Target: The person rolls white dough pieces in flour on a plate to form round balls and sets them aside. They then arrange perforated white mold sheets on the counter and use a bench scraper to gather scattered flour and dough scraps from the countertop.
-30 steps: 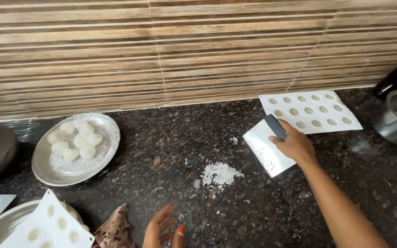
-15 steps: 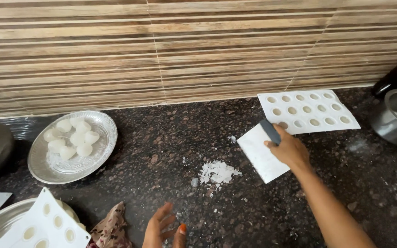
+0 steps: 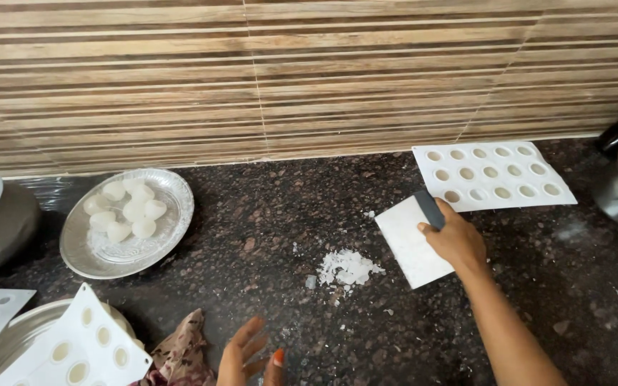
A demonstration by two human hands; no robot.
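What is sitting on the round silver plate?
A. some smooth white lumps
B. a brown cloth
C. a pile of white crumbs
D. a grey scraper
A. The round silver plate on the dark counter holds a cluster of smooth white lumps; the white crumbs lie on the counter beside the scraper in the right hand.
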